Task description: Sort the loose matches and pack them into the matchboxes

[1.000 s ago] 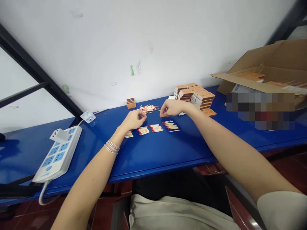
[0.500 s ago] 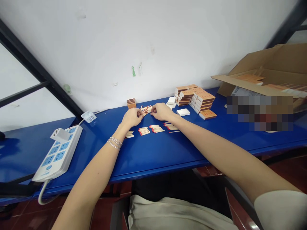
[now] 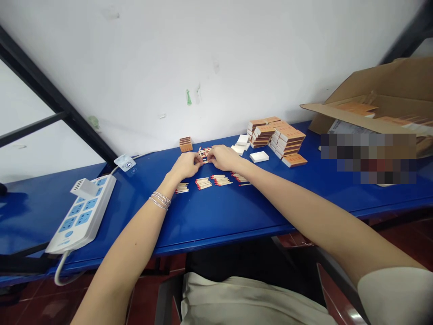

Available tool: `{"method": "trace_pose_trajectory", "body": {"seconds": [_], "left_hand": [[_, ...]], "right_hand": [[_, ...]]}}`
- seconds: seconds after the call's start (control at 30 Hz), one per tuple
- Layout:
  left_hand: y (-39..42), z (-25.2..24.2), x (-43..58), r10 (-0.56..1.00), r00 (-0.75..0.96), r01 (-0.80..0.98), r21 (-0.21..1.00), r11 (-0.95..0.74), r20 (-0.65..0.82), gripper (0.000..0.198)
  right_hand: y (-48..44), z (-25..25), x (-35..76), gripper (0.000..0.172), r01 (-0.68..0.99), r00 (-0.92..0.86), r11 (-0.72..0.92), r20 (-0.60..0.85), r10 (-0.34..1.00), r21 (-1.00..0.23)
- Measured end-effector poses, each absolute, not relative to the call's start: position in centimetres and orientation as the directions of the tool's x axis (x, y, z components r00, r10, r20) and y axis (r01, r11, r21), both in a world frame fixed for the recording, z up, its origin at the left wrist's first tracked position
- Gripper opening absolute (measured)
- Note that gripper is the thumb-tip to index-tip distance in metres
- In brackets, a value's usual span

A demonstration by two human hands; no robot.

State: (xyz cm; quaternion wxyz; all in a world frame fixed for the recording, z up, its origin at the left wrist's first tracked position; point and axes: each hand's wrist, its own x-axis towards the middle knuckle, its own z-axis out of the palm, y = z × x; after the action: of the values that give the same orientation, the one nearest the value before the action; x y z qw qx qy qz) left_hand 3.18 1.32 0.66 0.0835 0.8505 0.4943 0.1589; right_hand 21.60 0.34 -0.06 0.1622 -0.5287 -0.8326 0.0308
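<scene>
A loose pile of red-tipped matches lies on the blue table, between my two hands. From its left side my left hand reaches in, thumb and fingers pinched on matches at the near edge. My right hand comes from the right with its fingertips closed on matches too; the exact number in either is hidden. Nearer to me, several small bundles of matches lie in a row; my right forearm partly covers the rightmost bundle. Just behind the pile stands a small block of matchboxes.
White matchbox trays and a separate white tray lie right of my hands. Stacked orange matchboxes stand behind them. An open cardboard box is at far right, a power strip at left. A white wall rises behind.
My right hand has shifted slightly left, closer to my left hand, so the gap between their fingertips is narrower. The bundles and boxes stay in place.
</scene>
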Motion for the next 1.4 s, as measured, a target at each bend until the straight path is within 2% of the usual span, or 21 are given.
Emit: {"method": "trace_pose_trajectory", "body": {"seconds": [0.2,0.4,0.6,0.73,0.83,0.97,1.07,1.17,1.3,1.4], "left_hand": [[1.1,0.8,3.2,0.859,0.469,0.814,0.275,-0.511,0.208,0.011],[0.7,1.1,3.4,0.854,0.477,0.799,0.3,-0.52,0.209,0.012],[0.6,1.4,3.2,0.883,0.432,0.801,0.372,-0.468,0.182,0.011],[0.7,1.2,3.1,0.884,0.435,0.775,0.428,-0.465,0.173,0.019],[0.5,1.3,3.2,0.877,0.443,0.762,0.438,-0.477,0.184,0.021],[0.4,1.7,2.9,0.883,0.429,0.725,0.509,-0.464,0.193,0.022],[0.7,1.8,2.3,0.89,0.418,0.703,0.555,-0.445,0.184,0.021],[1.0,2.0,1.5,0.889,0.429,0.721,0.533,-0.444,0.16,0.024],[1.2,2.7,0.6,0.894,0.426,0.786,0.432,-0.443,0.141,0.028],[1.0,3.2,0.3,0.918,0.385,0.812,0.436,-0.387,0.098,0.032]], "right_hand": [[-0.1,0.4,22.2,0.022,0.878,-0.383,0.429,0.227,0.896,-0.212],[0.5,-0.1,22.5,0.021,0.855,-0.428,0.481,0.262,0.865,-0.194],[0.4,0.0,22.4,0.021,0.839,-0.427,0.493,0.283,0.859,-0.23],[0.3,0.7,23.0,0.021,0.86,-0.407,0.458,0.241,0.881,-0.224],[0.2,1.3,23.8,0.02,0.867,-0.377,0.421,0.202,0.904,-0.266],[-0.3,2.1,24.9,0.018,0.856,-0.36,0.391,0.152,0.92,-0.339],[-0.9,2.6,25.1,0.018,0.816,-0.401,0.382,0.051,0.915,-0.435],[-1.4,2.6,24.5,0.015,0.773,-0.474,0.397,-0.034,0.88,-0.495],[-1.7,2.3,23.2,0.014,0.792,-0.449,0.425,0.053,0.892,-0.438],[-1.7,2.2,22.9,0.017,0.813,-0.407,0.428,0.14,0.903,-0.396]]}}
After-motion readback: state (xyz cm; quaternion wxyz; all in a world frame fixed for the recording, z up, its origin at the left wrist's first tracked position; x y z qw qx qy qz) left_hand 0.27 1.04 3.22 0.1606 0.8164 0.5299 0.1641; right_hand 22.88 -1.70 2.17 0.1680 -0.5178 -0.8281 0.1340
